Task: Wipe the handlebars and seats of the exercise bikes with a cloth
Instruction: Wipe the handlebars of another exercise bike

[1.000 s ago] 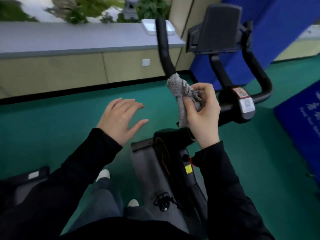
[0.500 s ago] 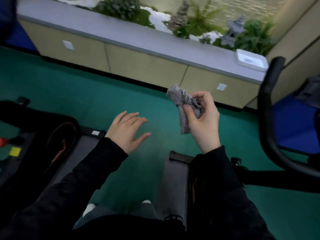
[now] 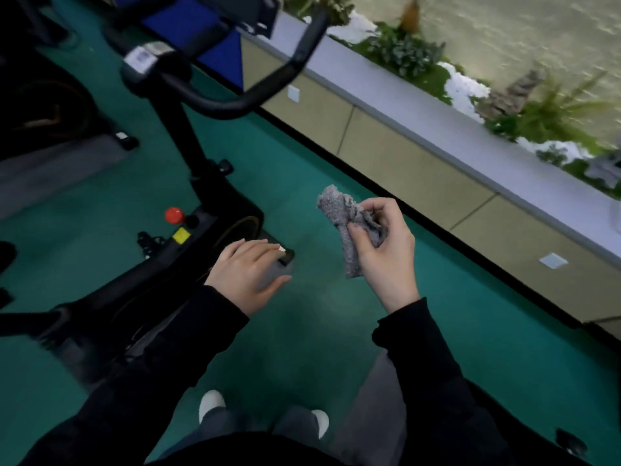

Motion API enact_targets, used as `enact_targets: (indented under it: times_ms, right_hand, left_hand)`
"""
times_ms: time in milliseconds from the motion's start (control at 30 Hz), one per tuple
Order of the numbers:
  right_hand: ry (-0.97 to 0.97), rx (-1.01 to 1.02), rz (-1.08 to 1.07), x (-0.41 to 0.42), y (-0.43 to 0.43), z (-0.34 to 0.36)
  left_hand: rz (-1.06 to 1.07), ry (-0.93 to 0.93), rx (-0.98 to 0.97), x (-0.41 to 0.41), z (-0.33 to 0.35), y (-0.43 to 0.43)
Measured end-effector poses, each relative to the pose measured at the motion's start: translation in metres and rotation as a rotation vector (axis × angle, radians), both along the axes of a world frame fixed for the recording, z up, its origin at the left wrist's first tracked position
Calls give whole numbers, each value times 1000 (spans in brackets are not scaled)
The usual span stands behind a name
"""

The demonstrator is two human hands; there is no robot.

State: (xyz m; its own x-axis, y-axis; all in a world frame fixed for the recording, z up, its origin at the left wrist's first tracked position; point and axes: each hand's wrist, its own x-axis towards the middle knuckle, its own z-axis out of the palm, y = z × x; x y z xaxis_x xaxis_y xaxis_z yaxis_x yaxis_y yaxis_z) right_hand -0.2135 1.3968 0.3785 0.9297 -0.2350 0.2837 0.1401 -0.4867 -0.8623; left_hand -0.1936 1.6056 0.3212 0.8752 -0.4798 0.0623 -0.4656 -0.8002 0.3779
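Observation:
My right hand (image 3: pixel 386 250) is shut on a crumpled grey cloth (image 3: pixel 346 223), held up in mid-air over the green floor. My left hand (image 3: pixel 245 272) hovers open, palm down, fingers spread, holding nothing, just above the frame of a black exercise bike (image 3: pixel 188 230). The bike's curved black handlebar (image 3: pixel 242 99) rises at the upper left, well away from both hands. A red knob (image 3: pixel 174 215) and a yellow label (image 3: pixel 181 235) sit on the bike's frame. No seat is in view.
Another black bike (image 3: pixel 43 109) stands at the far left on a grey mat. A long beige cabinet with a grey top (image 3: pixel 437 129) runs diagonally on the right, plants behind it. A blue panel (image 3: pixel 201 31) stands at the top. My white shoes (image 3: pixel 211 403) are on the green floor.
The view has swung left: the earlier bike has left the frame on the right and a different bike is now in front at the left. Both hands keep their poses, cloth still held.

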Motion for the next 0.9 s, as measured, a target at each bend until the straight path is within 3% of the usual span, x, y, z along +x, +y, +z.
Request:
enact_targets:
  times_ms: [367,900]
  right_hand:
    - [14,-33,128,54,131,-7]
    - [46,-32,329,144,139,-21]
  left_hand:
    - [171,24,-36,30,-5,138]
    - [421,-8,-66,89,-11,146]
